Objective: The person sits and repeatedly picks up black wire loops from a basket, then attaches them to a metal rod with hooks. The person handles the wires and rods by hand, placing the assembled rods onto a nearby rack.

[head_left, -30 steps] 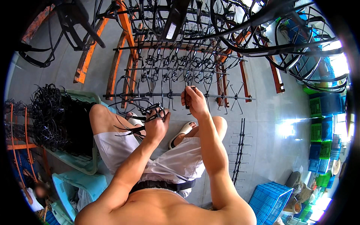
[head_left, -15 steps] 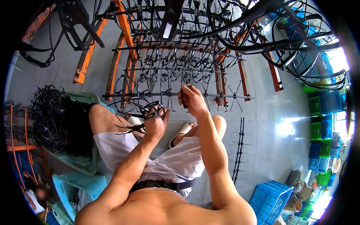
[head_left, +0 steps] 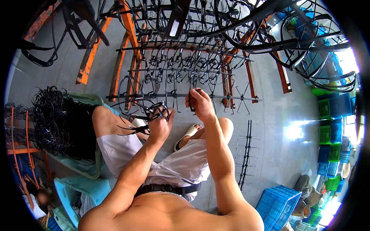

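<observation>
Clutching thin black plastic loops [head_left: 152, 113], left hand [head_left: 160, 125]; right hand [head_left: 200, 104] pinches one.

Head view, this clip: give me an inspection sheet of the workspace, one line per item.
Surface: grey concrete floor, sunlit patch at right.
Job's things: horizontal metal rod rack with hooks, many small black looped parts hanging on it; a bunch of black looped parts in hand.
Clutter: green crate heaped with black parts; spare hook bar on the floor; blue crate.
Hands: left hand grips the bunch; right hand pinches one black part at the rack.
Cables: nothing seen.
Surroundings: orange frame legs, black ring frames overhead, stacked crates far right.
</observation>
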Tool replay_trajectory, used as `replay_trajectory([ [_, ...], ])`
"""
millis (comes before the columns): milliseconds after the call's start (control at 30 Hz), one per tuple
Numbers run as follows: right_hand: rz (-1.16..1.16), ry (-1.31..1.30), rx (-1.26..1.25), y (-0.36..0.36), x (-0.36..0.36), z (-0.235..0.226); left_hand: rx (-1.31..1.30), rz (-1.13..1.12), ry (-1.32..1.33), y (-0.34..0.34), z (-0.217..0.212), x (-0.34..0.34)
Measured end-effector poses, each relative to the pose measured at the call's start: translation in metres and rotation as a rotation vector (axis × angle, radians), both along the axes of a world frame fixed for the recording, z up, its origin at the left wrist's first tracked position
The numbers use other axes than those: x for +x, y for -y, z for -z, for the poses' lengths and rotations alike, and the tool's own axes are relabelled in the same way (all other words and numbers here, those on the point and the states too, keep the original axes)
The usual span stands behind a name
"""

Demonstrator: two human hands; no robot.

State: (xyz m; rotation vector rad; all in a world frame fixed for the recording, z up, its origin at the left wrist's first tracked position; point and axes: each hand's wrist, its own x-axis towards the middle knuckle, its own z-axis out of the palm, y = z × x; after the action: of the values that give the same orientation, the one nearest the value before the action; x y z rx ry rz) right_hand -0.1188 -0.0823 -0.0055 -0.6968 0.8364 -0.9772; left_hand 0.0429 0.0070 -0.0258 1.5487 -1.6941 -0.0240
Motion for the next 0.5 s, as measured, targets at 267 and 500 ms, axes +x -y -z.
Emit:
replay_trajectory([
  [267, -0.031, -0.04, 0.267, 0.0, -0.009, -0.017, -0.002, -0.03, -0.061, 0.009, 0.001, -0.005],
  [500, 0.008, -0.062, 0.268, 0.001, -0.007, -0.019, -0.015, -0.01, -0.084, 0.012, -0.005, -0.003],
])
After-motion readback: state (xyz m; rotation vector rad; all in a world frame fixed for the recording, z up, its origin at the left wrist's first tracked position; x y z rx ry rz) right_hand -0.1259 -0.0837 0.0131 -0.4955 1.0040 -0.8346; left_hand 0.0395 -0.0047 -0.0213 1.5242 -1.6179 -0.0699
